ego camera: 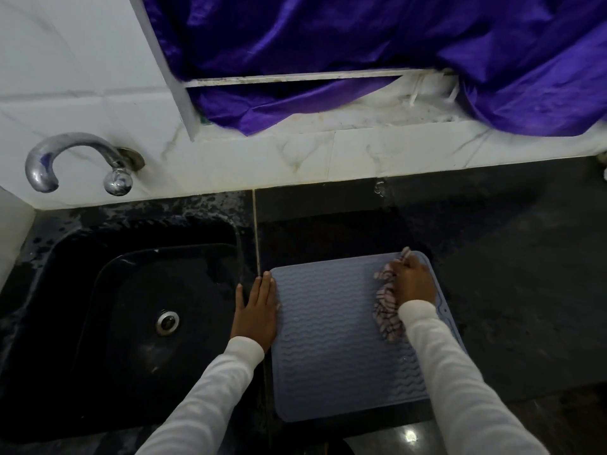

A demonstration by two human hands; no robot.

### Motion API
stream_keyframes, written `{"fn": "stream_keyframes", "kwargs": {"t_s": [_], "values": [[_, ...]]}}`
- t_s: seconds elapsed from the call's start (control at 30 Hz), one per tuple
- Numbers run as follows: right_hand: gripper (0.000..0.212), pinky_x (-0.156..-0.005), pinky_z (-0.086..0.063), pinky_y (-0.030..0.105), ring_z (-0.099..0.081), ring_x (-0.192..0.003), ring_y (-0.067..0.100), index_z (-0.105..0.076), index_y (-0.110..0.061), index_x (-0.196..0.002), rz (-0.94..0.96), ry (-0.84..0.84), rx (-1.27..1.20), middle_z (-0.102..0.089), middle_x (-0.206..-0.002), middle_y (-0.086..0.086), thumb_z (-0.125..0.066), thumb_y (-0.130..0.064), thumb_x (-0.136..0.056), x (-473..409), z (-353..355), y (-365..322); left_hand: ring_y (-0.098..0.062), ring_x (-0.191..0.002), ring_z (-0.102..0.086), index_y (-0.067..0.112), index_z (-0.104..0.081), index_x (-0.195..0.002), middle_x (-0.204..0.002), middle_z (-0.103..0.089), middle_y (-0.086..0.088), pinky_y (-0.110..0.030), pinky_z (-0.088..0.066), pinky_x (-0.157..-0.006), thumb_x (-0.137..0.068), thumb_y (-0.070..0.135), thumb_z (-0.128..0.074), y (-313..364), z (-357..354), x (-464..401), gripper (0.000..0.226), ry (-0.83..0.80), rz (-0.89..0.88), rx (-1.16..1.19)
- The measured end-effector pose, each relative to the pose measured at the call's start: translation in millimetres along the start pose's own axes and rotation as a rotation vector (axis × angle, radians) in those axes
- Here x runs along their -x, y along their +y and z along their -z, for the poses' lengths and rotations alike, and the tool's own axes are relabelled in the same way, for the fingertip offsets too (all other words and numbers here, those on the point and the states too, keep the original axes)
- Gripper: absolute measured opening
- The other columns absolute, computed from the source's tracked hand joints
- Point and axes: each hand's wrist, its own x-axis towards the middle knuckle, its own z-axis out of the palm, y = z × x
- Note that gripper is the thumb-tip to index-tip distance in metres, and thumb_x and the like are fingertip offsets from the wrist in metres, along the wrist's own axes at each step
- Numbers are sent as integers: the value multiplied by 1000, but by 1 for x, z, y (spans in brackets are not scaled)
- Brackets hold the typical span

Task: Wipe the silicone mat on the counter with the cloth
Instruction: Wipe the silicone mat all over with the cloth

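Pressing my flat left hand on the left edge of the soft, floppy silicone mat, my right hand grips the limp cloth at its far right corner, because the mat probably slides.

Both arms reach forward from the near edge of the surface, each in a long white sleeve that ends at the wrist. The left hand lies flat, palm down, fingers straight and close together pointing toward the far edge, thumb spread out to the left. It presses along the left edge of the mat, which it touches with the little-finger side. The right hand sits at the mat's far right corner, knuckles up, fingers curled in a grip around a bunched striped cloth that trails back under the wrist.
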Motion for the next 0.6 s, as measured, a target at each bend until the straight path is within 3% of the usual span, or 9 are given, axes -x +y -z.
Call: {"fn": "stream_keyframes", "kwargs": {"t_s": [0.1, 0.23, 0.33, 0.4, 0.5, 0.6], "values": [[29, -83, -49, 47, -47, -114, 37, -66, -26, -114, -141, 42, 49, -49, -134, 9, -53, -19, -89, -9, 14, 33, -28, -143, -33, 8, -32, -149, -157, -30, -9, -59, -23, -114, -97, 37, -12, -1, -3, 0, 63, 2, -7, -19], [35, -83, -50, 48, -47, -113, 38, -59, -24, -123, -155, 43, 44, -50, -131, 10, -48, -17, -91, -11, 15, 34, -27, -144, -31, 8, -30, -150, -158, -28, -9, -57, -22, -115, -97, 36, -12, 1, 0, 0, 63, 5, 7, -9], [45, -93, -45, 52, -42, -121, 40, -42, -26, -139, -221, -14, -74, -42, -143, 8, -46, -30, -95, -12, 13, 33, -29, -141, -36, 6, -37, -147, -155, -35, -11, -56, -24, -116, -97, 35, -17, 2, 1, -1, 61, -20, 11, -4], [63, -98, -39, 54, -34, -127, 41, -28, -23, -146, -281, -72, -139, -29, -151, 7, -51, -44, -92, -4, 6, 25, -30, -141, -36, 5, -37, -147, -154, -35, -12, -56, -23, -116, -97, 34, -16, 1, 1, -2, 62, -31, -10, -8], [67, -93, -41, 54, -39, -120, 46, -26, -16, -147, -287, -38, -115, -23, -151, 17, -57, -31, -89, 9, -9, 16, -31, -138, -41, 4, -42, -144, -151, -41, -13, -54, -27, -115, -95, 35, -18, -4, 5, -6, 63, -39, -57, -41], [51, -84, -48, 47, -53, -107, 44, -44, -13, -137, -297, 6, -136, -42, -137, 26, -57, -16, -88, 4, -4, -3, -29, -138, -41, 5, -45, -143, -150, -43, -12, -53, -25, -116, -93, 38, -19, -10, 9, -11, 65, -40, -99, -20]]}}
